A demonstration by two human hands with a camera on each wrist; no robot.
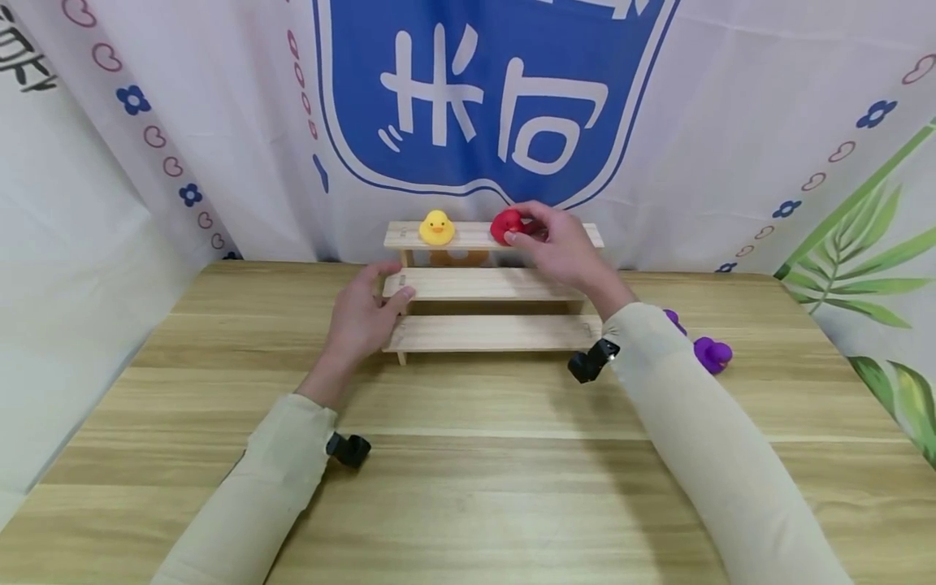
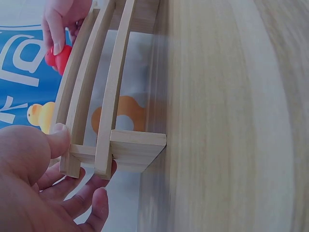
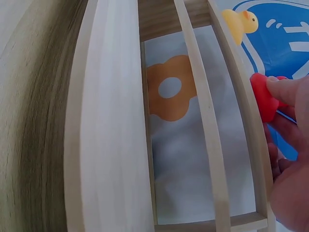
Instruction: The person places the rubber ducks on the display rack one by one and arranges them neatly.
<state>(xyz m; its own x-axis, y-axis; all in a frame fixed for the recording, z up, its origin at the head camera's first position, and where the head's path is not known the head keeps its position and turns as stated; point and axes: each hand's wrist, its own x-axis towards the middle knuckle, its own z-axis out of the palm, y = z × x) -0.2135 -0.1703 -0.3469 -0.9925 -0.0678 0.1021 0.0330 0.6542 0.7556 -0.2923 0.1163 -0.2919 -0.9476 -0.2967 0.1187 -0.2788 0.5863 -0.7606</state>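
A pale wooden three-tier shelf (image 1: 490,284) stands on the table near the curtain. My right hand (image 1: 565,250) pinches a red rubber duck (image 1: 500,227) between thumb and fingers at the top tier. In the right wrist view the red duck (image 3: 263,99) is right at that tier's edge. A yellow rubber duck (image 1: 436,229) sits on the top tier, left of the red one. My left hand (image 1: 361,315) grips the left end of the shelf. In the left wrist view its thumb lies on a board and its fingers curl beneath.
Two purple rubber ducks (image 1: 712,355) lie on the wooden table (image 1: 468,487) to the right of the shelf, one partly hidden by my right sleeve. Behind the shelf hangs a white curtain (image 1: 249,122) with a blue sign printed on it.
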